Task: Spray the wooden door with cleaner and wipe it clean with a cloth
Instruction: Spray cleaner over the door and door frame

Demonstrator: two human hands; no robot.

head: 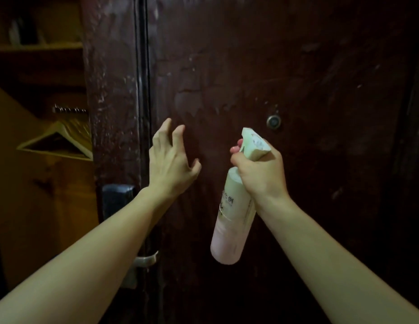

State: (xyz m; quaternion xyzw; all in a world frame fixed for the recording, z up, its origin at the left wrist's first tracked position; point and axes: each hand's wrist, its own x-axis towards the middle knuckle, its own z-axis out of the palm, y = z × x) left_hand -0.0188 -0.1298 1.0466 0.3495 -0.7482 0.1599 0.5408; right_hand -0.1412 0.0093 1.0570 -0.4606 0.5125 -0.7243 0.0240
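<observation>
The dark reddish-brown wooden door (262, 66) fills most of the view, with pale wet patches above the hands. The right hand (262, 174) grips the neck of a tall pale pink and white plastic spray bottle (232, 213); its fingers (235, 149) are curled on the trigger, and the nozzle points at the door. The left hand (171, 160) is raised near the door with fingers spread and bent, holding nothing. A small round metal peephole (273, 121) sits right of the bottle. No cloth is in view.
</observation>
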